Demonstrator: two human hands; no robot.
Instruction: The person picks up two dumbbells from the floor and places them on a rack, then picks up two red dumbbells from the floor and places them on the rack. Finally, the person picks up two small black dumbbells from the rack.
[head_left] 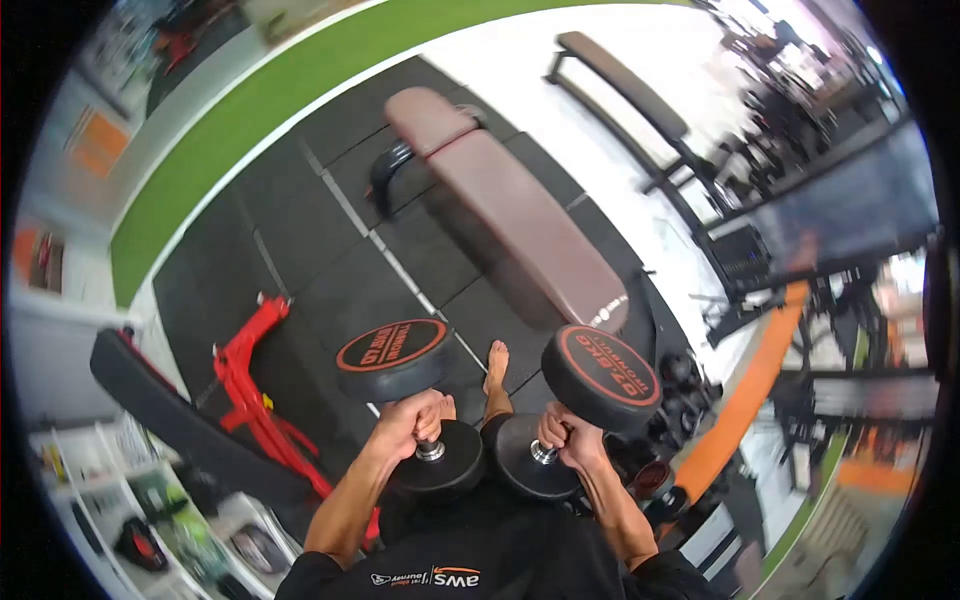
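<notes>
My left hand [408, 422] is closed round the handle of a black dumbbell [392, 358] with orange lettering on its far head. On the right, my right hand [570, 436] grips the handle of a second black dumbbell [603, 378], whose far head is marked 27.5KG in orange. Both dumbbells point away from me, and their near heads are close to my black shirt [450, 550]. Beyond them lies a padded brown bench [510, 215], its near end just past the right dumbbell. A bare foot [496, 368] shows between the two dumbbells.
A red-framed bench [245, 370] with a black pad stands at the left. White shelves [105, 480] hold gear at the lower left. Several dumbbells [685, 400] are racked at the right near an orange strip [745, 390]. Another bench [625, 85] stands at the upper right.
</notes>
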